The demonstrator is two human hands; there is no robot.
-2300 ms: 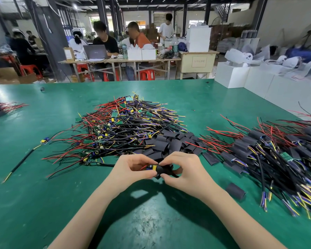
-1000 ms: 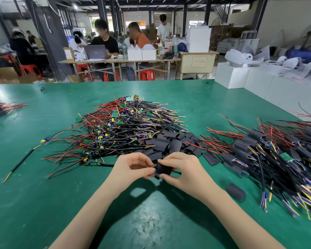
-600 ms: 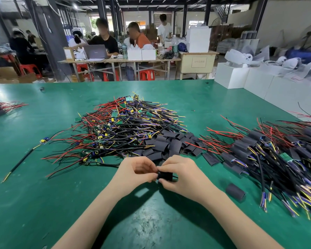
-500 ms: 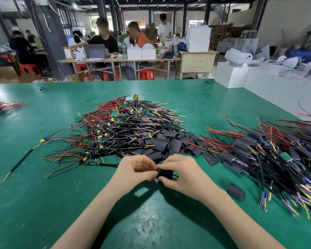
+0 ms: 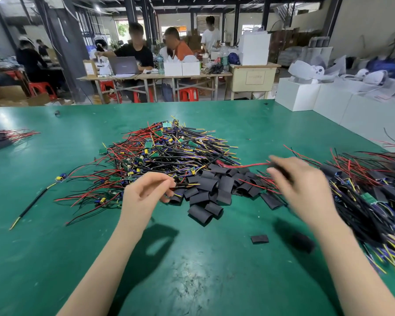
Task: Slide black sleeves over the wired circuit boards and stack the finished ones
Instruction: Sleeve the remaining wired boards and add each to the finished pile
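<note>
My right hand [image 5: 301,188], blurred by motion, pinches a sleeved circuit board [image 5: 281,171] just left of the finished stack [image 5: 369,190]. Its red wire [image 5: 249,165] trails back to the left. My left hand [image 5: 146,190] hovers with loosely curled fingers at the left edge of the heap of empty black sleeves [image 5: 214,188]. I see nothing held in it. Behind the sleeves lies the pile of bare wired boards [image 5: 164,153], with red, black and yellow leads.
The green table [image 5: 192,270] carries two loose sleeves [image 5: 259,239] [image 5: 300,242] near my right forearm. A stray board on a black lead [image 5: 61,177] lies left. Another small wire bundle [image 5: 0,137] is far left, and white boxes [image 5: 306,94] stand back right.
My hands were together in front of me, working the sleeve over a board. They have parted: the right has swung right with the sleeved board, and the left has let go.
</note>
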